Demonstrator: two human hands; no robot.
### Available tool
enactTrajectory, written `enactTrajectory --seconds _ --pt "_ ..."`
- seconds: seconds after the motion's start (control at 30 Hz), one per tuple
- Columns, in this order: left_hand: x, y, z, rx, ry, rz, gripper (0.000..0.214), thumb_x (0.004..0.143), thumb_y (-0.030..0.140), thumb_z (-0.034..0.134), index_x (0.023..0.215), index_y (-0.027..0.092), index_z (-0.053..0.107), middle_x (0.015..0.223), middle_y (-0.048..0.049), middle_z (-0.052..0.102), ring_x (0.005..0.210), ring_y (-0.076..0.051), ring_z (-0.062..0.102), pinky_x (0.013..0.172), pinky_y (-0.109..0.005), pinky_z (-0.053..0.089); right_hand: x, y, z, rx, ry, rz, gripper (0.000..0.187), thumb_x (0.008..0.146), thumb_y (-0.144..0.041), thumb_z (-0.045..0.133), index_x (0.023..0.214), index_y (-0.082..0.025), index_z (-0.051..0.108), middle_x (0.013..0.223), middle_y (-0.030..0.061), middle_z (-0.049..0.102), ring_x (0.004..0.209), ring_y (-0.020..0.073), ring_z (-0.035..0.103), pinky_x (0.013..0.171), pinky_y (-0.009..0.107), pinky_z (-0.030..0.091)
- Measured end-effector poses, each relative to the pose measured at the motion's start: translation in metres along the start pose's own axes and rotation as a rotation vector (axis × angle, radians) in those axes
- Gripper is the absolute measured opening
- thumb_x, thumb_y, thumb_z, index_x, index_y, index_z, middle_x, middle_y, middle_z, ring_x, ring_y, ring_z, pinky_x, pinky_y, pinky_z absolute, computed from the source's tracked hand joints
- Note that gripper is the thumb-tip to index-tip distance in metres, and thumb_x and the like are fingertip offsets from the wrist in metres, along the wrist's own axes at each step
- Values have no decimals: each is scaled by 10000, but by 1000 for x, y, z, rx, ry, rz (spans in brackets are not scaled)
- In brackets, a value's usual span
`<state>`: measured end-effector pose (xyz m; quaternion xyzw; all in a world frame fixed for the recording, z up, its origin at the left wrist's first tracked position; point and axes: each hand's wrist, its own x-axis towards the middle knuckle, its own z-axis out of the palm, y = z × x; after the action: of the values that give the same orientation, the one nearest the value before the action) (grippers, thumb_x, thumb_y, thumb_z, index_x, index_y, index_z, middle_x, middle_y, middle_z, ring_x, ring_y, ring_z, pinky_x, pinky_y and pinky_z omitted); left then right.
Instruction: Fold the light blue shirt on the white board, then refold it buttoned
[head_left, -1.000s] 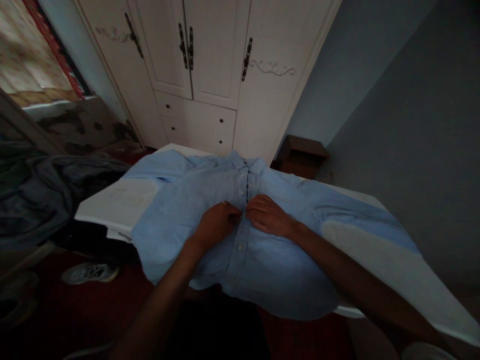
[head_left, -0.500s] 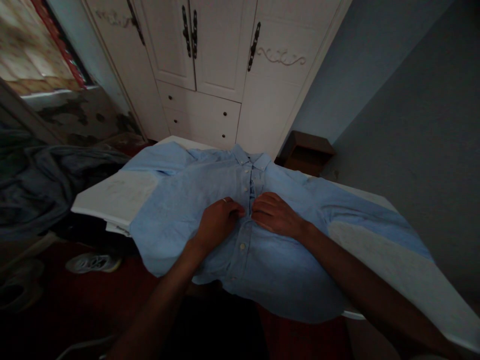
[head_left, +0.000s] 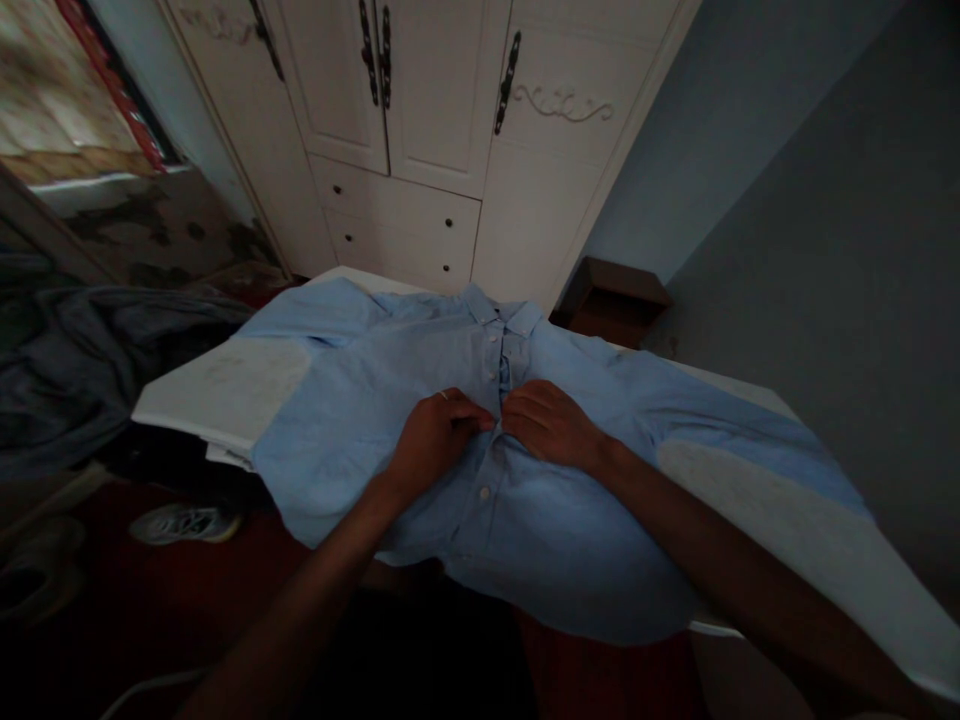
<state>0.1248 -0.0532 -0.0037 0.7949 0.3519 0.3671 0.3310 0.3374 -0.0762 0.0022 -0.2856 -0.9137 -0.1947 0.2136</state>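
Note:
A light blue button-up shirt (head_left: pixel 360 400) lies front up on a white table (head_left: pixel 225 385), its collar (head_left: pixel 499 312) toward the cupboard and its sleeves spread to both sides. My left hand (head_left: pixel 442 432), with a ring on one finger, pinches the front edge at mid-chest. Close beside it, my right hand (head_left: pixel 551 425) has its fingers bent together on the other front edge. Above the hands the front gapes a little; below them a white button (head_left: pixel 484 493) shows on the placket. The button or cloth right between the fingertips is hidden.
Behind the table stands a white cupboard (head_left: pixel 420 225) with drawers. A brown wooden box-like stand (head_left: pixel 619 290) is at the back right. Grey cloth (head_left: pixel 82 370) is heaped at the left, and a sneaker (head_left: pixel 185 523) lies on the red floor.
Both hands stay at the same spot on the shirt front, with the left fingertips shifted slightly toward the right hand. The camera view has moved a little.

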Motion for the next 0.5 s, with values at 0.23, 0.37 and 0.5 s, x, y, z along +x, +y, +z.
enactTrajectory --seconds 0.23,0.37,0.5 --pt "2 -2 0 -80 -3 -30 144 830 199 631 777 235 759 780 -6 728 757 -142 669 785 -289 544 10 3 -6 -45 0 -65 247 968 -156 463 832 -180 667 843 50 694 842 188 586 768 345 474" --pt "2 -1 1 -110 18 -46 131 821 192 648 769 237 760 800 -13 736 771 -147 672 808 -300 543 12 5 -5 -44 11 -74 242 964 -156 472 817 -185 661 829 41 691 823 181 589 753 339 474" --pt "0 -1 3 -116 23 -48 140 820 172 645 773 231 763 821 -25 737 785 -150 674 800 -298 542 8 3 0 -15 57 -25 249 960 -147 464 812 -195 659 852 44 693 838 176 597 783 334 478"
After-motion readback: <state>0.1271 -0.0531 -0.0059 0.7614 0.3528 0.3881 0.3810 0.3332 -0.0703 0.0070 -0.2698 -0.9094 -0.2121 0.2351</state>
